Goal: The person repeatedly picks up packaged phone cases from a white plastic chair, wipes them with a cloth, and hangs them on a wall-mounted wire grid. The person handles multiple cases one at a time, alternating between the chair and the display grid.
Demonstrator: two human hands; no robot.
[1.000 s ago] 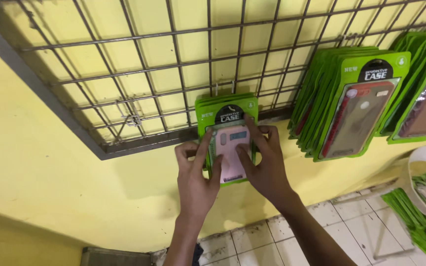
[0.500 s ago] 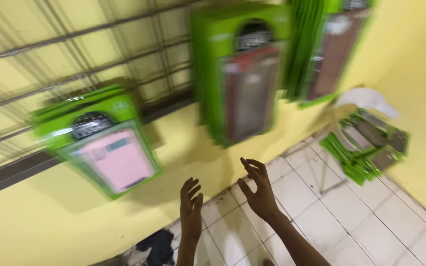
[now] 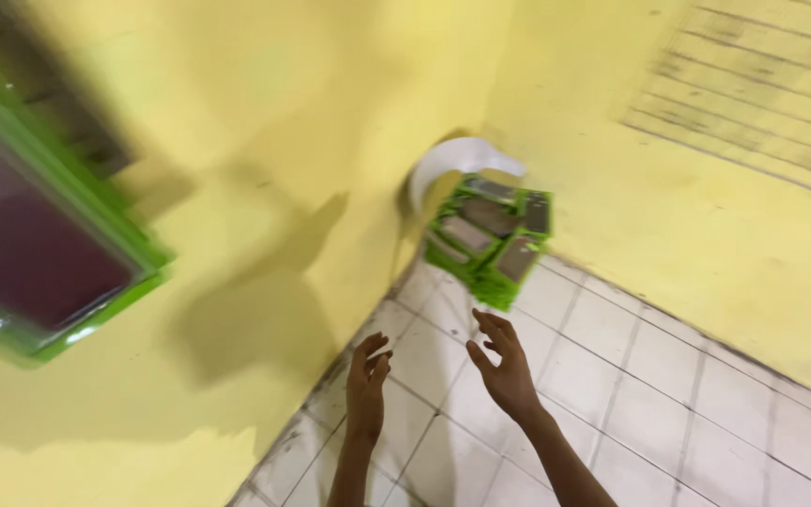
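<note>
Left hand (image 3: pixel 366 387): my grip open, empty.
Right hand (image 3: pixel 502 361): open, empty.
Green packs (image 3: pixel 486 239): stacked in the corner beyond both hands, untouched.

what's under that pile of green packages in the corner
The pile of green packages rests on a white chair, whose curved back shows behind it. The seat and legs are covered. Both the left hand and right hand are empty, short of it.

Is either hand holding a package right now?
No, the left hand and right hand are both open and empty above the tiled floor.
</note>
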